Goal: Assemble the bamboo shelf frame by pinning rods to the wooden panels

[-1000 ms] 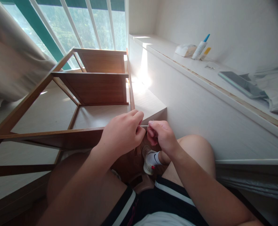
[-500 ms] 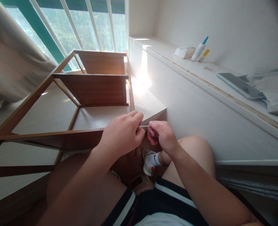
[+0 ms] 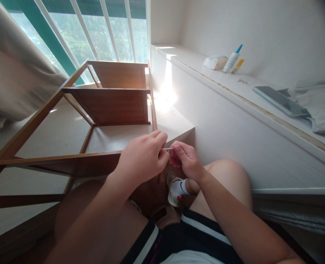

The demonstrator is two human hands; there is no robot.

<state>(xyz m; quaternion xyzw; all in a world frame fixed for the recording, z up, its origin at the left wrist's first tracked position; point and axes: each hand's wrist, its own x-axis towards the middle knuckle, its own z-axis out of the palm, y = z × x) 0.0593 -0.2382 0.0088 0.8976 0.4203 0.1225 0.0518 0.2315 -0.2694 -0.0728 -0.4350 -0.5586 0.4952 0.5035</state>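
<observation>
A thin silvery rod (image 3: 167,149), short in its visible part, spans the small gap between my two hands. My left hand (image 3: 144,154) is closed over its left end, close to the near corner of a brown wooden rack (image 3: 113,106). What else lies under those curled fingers is hidden. My right hand (image 3: 185,157) pinches the right end between thumb and forefinger, its other fingers curled below. The rack has slatted sides and wooden panels and stands before my knees.
Along the right runs a white ledge (image 3: 195,68). On it lie a white tube with a blue cap (image 3: 231,61), a yellow-capped tube (image 3: 237,66), a crumpled white packet (image 3: 215,62), a small metal piece (image 3: 243,81), a phone (image 3: 280,101) and grey bags (image 3: 320,102). A curtain (image 3: 19,69) hangs left.
My right hand has shifted slightly left, and its thumb has turned over the rod's end. My left hand stays almost in place at the rack's corner.
</observation>
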